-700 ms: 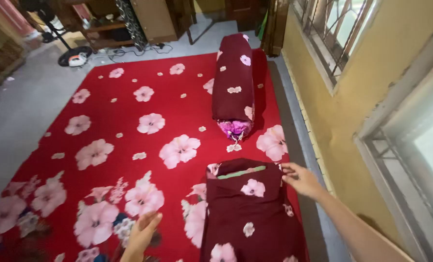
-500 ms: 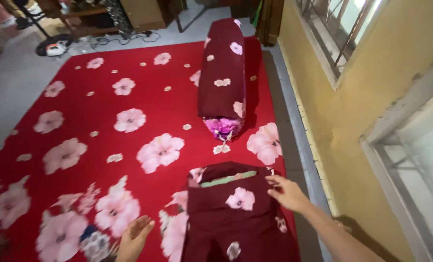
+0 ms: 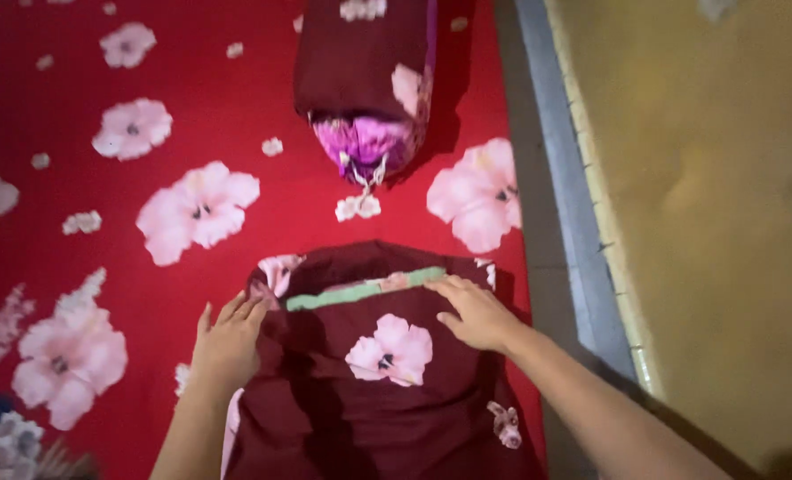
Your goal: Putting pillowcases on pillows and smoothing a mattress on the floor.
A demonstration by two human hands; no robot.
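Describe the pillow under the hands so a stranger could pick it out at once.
On the red floral bedsheet, near the yellow wall, lie two dark maroon flowered cushions. It is the flat pillow under the left hand and right hand. Unlike the round bolster with its purple tied end, it shows a green strip at its opening.

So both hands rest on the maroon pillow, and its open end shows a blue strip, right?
Not quite: in the head view the strip is green, not blue. The left hand and right hand do rest on the maroon pillow.
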